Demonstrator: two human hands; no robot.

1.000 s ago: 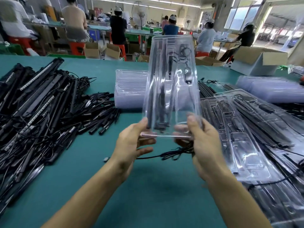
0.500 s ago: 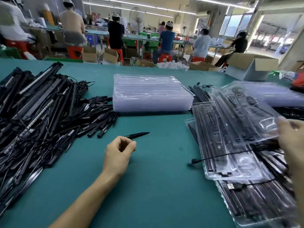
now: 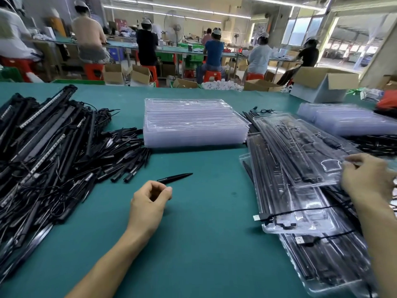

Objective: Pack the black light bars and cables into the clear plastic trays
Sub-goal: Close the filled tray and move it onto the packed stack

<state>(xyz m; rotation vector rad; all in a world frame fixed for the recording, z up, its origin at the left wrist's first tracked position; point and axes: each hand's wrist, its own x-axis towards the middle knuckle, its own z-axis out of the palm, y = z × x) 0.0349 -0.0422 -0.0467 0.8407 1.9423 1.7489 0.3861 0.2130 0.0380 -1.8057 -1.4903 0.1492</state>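
Note:
My right hand (image 3: 365, 179) pinches the near edge of a packed clear tray (image 3: 300, 151), which lies tilted on top of a pile of other packed trays (image 3: 311, 216) at the right. Black bars and cables show through the plastic. My left hand (image 3: 150, 203) rests on the green table with its fingers loosely curled and holds nothing. A single black pointed piece (image 3: 175, 177) lies just beyond its fingertips. A stack of empty clear trays (image 3: 193, 125) sits in the middle at the back. A big heap of black light bars and cables (image 3: 43, 147) fills the left side.
Several small black pieces (image 3: 124, 151) spill from the heap toward the empty trays. Another stack of trays (image 3: 348, 119) and a cardboard box (image 3: 322, 84) stand at the far right. A USB plug (image 3: 256, 217) sticks out of the packed pile. People work at benches behind.
The packed tray, held upright in both hands a second ago, now lies on the right pile. My left hand let go and dropped to the table.

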